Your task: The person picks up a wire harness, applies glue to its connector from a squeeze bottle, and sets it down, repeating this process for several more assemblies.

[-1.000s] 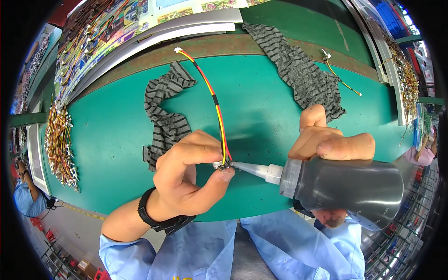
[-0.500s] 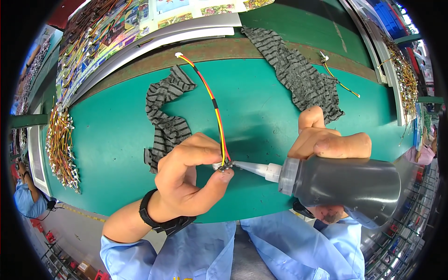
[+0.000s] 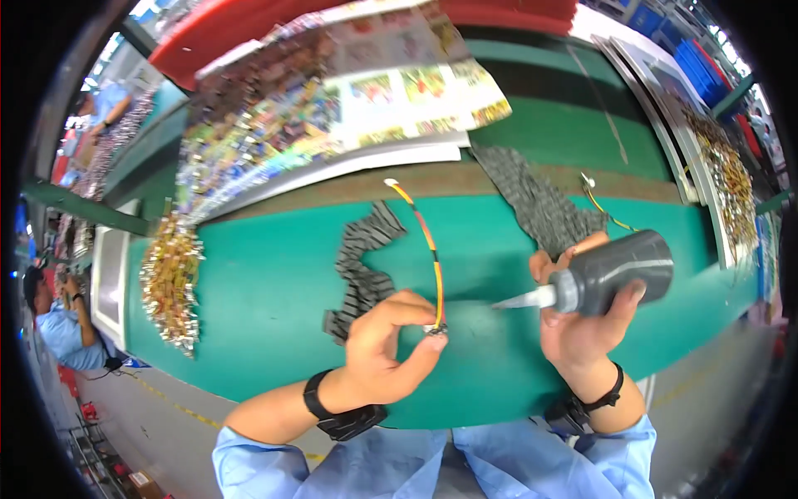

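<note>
1. Left hand (image 3: 389, 345): thumb and forefinger were pinched on a small metal component (image 3: 435, 330) at the near end of a red, yellow and black wire harness (image 3: 439, 274). That part sat right at the fingertips, above the green work mat (image 3: 274, 291); too blurry to make out its terminals, sorry.
2. The harness stood up out of the pinch and curved away to a white plug (image 3: 391, 182) at its far end.
3. Right hand (image 3: 586, 328): wrapped round a dark squeeze bottle (image 3: 628, 268), thumb on the near side. Its tapered nozzle (image 3: 525, 299) pointed left at the part but was well apart from it, no contact.
4. Step-wise, I'd call it dispensing work on the wired end, with the tip off the part right then. Couldn't tell if any fluid was on it.
5. IMO another dab would've called for a steady pinch and a gentle squeeze; putting the bottle down, a nozzle kept clear of the wires.
6. Further out: a striped grey rag (image 3: 363, 266) beyond the left hand, plus a bunch of harnesses (image 3: 170, 287) over at the left.
</note>
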Demonstrator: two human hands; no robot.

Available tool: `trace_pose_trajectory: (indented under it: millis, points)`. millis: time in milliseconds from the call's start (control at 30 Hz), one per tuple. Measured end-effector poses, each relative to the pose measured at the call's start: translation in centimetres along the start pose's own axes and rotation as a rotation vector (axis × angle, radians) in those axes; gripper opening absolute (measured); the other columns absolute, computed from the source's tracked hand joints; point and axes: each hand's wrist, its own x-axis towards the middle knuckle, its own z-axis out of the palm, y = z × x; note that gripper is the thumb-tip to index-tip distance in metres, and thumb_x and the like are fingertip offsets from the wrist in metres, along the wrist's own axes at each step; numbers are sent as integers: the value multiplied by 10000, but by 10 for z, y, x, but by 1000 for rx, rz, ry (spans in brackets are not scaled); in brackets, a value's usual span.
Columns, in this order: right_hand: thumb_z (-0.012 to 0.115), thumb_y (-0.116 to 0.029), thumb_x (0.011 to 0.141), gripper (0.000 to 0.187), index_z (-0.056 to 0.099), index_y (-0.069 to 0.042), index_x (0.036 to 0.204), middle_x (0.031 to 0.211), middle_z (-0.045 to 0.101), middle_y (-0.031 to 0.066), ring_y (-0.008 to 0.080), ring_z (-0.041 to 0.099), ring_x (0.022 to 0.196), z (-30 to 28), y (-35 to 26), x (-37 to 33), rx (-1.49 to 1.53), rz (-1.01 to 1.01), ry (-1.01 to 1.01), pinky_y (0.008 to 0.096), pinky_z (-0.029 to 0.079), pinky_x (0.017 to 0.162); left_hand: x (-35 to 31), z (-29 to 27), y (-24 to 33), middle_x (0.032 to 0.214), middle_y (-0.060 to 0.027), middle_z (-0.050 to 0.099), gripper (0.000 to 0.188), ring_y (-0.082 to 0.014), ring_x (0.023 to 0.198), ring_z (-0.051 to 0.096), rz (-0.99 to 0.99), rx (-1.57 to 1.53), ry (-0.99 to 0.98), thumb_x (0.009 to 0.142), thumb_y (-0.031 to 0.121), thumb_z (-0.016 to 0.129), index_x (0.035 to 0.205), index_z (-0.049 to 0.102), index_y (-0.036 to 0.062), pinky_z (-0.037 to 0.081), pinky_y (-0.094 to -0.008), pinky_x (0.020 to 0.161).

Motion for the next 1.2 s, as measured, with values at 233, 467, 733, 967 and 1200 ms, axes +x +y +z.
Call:
trace_pose_trajectory:
  millis: [233,467,733,967,1200]
  points:
    - [435,-814,787,745,552,-78,779,409,350,6,125,249,323,-5,-15,9,479,606,253,266,426,689,50,-43,72,928,-154,645,230,-229,803,625,98,567,-202,797,-76,597,1022,599,-28,504,-326,719]
    - [420,-836,773,750,544,-106,658,367,296,-7,129,237,329,-1,-18,12,563,755,332,295,421,685,151,-162,70,910,-137,670,213,-201,824,653,-24,959,-69,885,46,580,1088,610,-12,503,-300,760]
    - [388,-820,803,756,554,-94,670,387,330,-3,129,250,337,-6,-7,15,607,738,218,286,405,699,261,-259,13,1006,-155,652,204,-274,917,639,35,1179,-73,847,33,585,1043,631,-4,497,-352,815]
    - [357,-816,815,759,568,-96,696,405,353,-8,127,265,339,-8,-4,20,617,743,177,294,410,713,297,-312,-56,1025,-181,652,216,-320,958,634,-59,1312,-137,847,57,575,1044,652,13,490,-372,842]
    - [364,-833,794,758,583,-110,736,438,405,-10,123,291,342,-12,-1,18,637,734,149,303,425,745,301,-318,-84,1027,-202,657,236,-322,999,633,-191,1348,-134,872,110,544,1061,671,50,488,-393,847]
